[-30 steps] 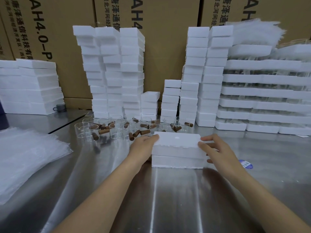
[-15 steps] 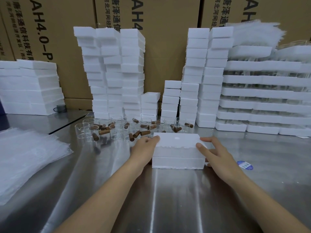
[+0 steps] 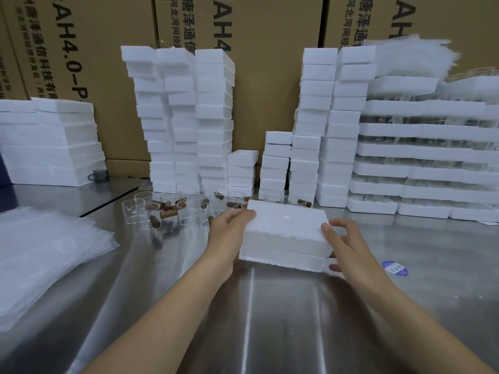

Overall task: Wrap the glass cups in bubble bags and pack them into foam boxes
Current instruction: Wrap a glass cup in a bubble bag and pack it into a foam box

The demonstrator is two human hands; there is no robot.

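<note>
A: Head view first. Where is the box?

B: The foam box [image 3: 286, 230] is at the middle of the steel surface [image 3: 270, 319], closed, with a seam along its side. It is held at both ends. The left hand [image 3: 229, 236] has its fingers [image 3: 244, 215] curled over the top left corner. The right hand [image 3: 348, 247] grips the right end, thumb on the top edge and the rest round the side below. I cannot tell whether the box rests on the surface or is lifted a little.

A: What room is there around it?

B: There is open surface toward the person and off to the right, where a blue sticker [image 3: 394, 268] lies flat. Just behind the box is a cluster of glass cups [image 3: 167, 209] with brown stoppers [image 3: 165, 214] among them. Well to the left, a pile of bubble bags [image 3: 46, 255] runs to the edge of the view. Behind the cups, stacks of foam boxes [image 3: 186, 117] stand against cardboard cartons [image 3: 270, 76]. Foam trays [image 3: 421, 152] are layered at the right.

A: Any writing?

B: "AH4.0-P" runs down the left carton beside Chinese characters, and the middle carton shows "AH4". The sticker's print is too small to read.
</note>
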